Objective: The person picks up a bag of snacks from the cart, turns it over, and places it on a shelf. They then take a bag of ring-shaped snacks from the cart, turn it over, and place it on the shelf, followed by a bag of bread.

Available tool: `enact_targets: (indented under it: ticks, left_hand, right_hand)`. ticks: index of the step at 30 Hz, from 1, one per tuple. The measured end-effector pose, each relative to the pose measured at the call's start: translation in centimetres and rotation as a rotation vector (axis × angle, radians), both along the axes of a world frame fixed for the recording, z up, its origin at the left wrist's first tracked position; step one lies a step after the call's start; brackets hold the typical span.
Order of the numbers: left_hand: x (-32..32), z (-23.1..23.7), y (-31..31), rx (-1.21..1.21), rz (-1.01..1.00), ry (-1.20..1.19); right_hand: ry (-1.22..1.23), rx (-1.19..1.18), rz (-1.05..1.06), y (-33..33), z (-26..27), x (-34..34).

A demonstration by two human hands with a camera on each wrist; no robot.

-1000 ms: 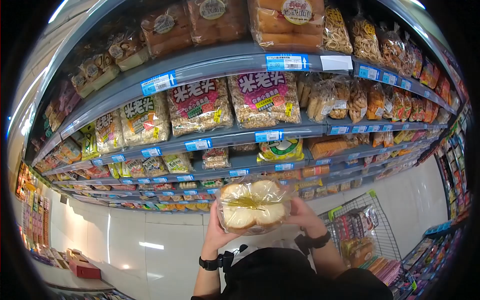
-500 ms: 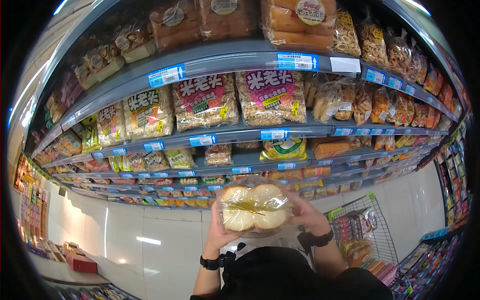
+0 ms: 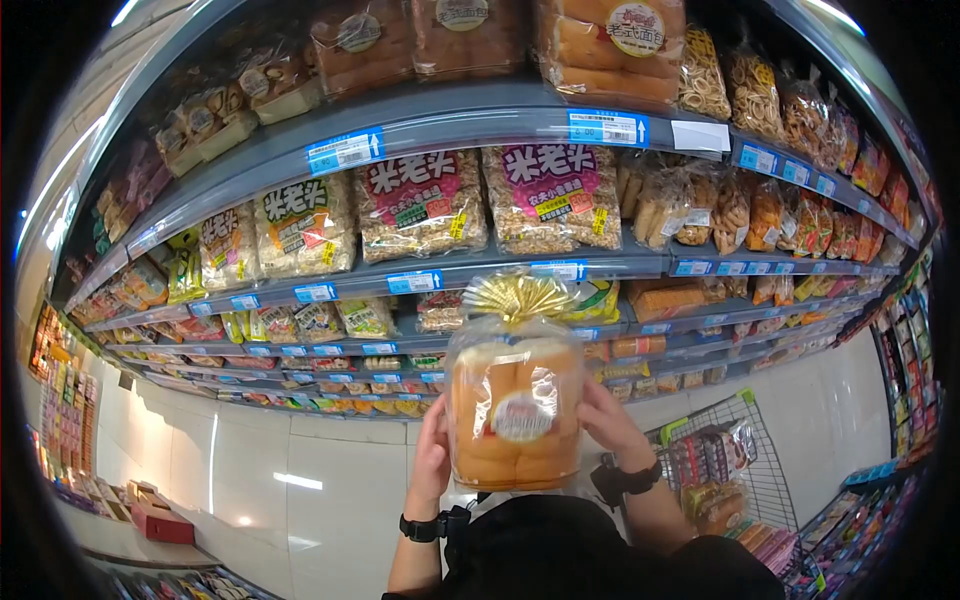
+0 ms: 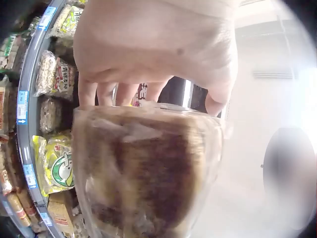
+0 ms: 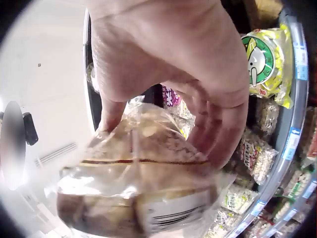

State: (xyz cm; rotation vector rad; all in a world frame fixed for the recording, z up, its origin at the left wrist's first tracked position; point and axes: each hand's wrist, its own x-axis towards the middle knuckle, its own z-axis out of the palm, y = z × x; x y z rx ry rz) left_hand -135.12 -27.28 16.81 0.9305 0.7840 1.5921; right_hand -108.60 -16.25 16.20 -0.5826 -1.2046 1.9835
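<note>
A packaged loaf of bread in a clear bag stands upright in front of the person's chest in the head view. Gold, gathered plastic fans out at its top, and a round pale label faces the camera. My left hand grips the loaf's left side; in the left wrist view its fingers and thumb straddle the bag. The right side is held by my right hand. The right wrist view shows the thumb and curled fingers around the bag's edge, with a barcode label on the bag.
A curved grey shelf unit carries bagged snacks and more loaves on its top tier. At the right stands a wire shopping cart with packaged goods inside. A red box lies at the lower left.
Both hands have tipped the loaf: its cream-coloured end with the gold tie faced the camera before, and now the brown, labelled side does, gold top upward. The view has shifted slightly left.
</note>
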Motion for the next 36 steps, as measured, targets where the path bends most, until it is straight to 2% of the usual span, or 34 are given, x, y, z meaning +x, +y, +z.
enact_targets:
  ticks: [1, 3, 4, 6, 7, 9, 11, 15, 16, 18, 20, 23, 24, 25, 26, 27, 28, 29, 31, 35, 36]
  left_hand:
    - [-0.1, 0.2, -0.1, -0.001, 0.001, 0.000]
    - [-0.3, 0.9, -0.1, -0.030, 0.007, -0.052]
    - [-0.2, 0.3, -0.1, -0.045, 0.073, -0.022]
    - [-1.3, -3.3, -0.1, -0.072, 0.080, 0.043]
    - [-1.7, -4.1, -0.1, -0.100, 0.086, 0.107]
    - [-1.8, -4.8, -0.2, -0.113, 0.104, 0.059]
    - [-2.0, -4.5, -0.2, -0.114, 0.048, 0.050]
    - [-2.0, -2.7, -0.6, -0.161, 0.065, 0.048]
    - [-2.2, -2.2, -0.5, -0.143, 0.043, 0.126]
    - [-2.5, -2.0, -0.3, -0.125, 0.017, 0.205]
    - [-2.9, -2.1, -0.1, -0.125, -0.064, 0.192]
    - [-3.0, -2.2, 0.0, -0.189, -0.020, 0.201]
    - [-3.0, -2.4, 0.0, -0.190, -0.027, 0.197]
    - [-3.2, -2.8, 0.1, -0.242, 0.049, 0.176]
    - [-3.3, -3.1, 0.2, -0.295, 0.123, 0.157]
    - [-3.6, -3.5, 0.4, -0.295, 0.112, 0.157]
    - [-4.0, -3.9, 0.5, -0.283, 0.152, 0.152]
    - [-4.3, -4.0, 0.7, -0.271, 0.193, 0.148]
    - [-4.5, -2.5, 0.6, -0.256, 0.172, 0.143]
    - [-5.3, -1.9, 0.6, -0.192, 0.095, 0.150]
    - [-5.6, -1.9, 0.6, -0.157, 0.073, 0.144]
  right_hand:
    - [0.000, -0.001, 0.001, 0.0, -0.3, -0.3]
    - [0.023, -0.190, -0.070, 0.0, -0.7, -1.2]
    - [0.023, -0.190, -0.069, -0.2, -0.7, -1.5]
    - [0.058, -0.358, -0.084, -0.4, -0.6, -2.3]
    - [0.059, -0.358, -0.082, -0.5, -0.2, -2.7]
    - [0.067, -0.374, 0.005, -0.5, 0.8, -3.1]
    - [0.051, -0.399, -0.001, -0.7, 0.0, -3.2]
    - [0.027, -0.386, -0.008, -1.5, -1.3, -3.8]
    - [0.028, -0.386, -0.009, -1.4, -2.2, -3.5]
    - [0.051, -0.449, 0.169, -0.8, -5.2, -2.4]
    - [0.041, -0.442, 0.127, -1.0, -7.4, -2.7]
    - [-0.007, -0.442, 0.081, -0.9, -8.1, -2.8]
    - [-0.044, -0.453, 0.076, -0.9, -8.0, -2.8]
    - [-0.047, -0.455, 0.066, -1.1, -6.3, -3.3]
    - [-0.058, -0.493, -0.009, -1.7, -3.4, -4.4]
    - [-0.066, -0.531, -0.084, -1.9, -1.8, -5.0]
    - [0.080, -0.477, 0.003, -1.1, -3.1, -5.3]
    - [0.084, -0.475, -0.004, -1.2, -2.6, -5.5]
    - [0.046, -0.428, -0.014, -1.3, -0.6, -6.1]
    - [0.141, -0.419, -0.038, -1.3, -2.4, -6.4]
    - [-0.008, -0.518, -0.137, -1.9, 1.3, -7.0]
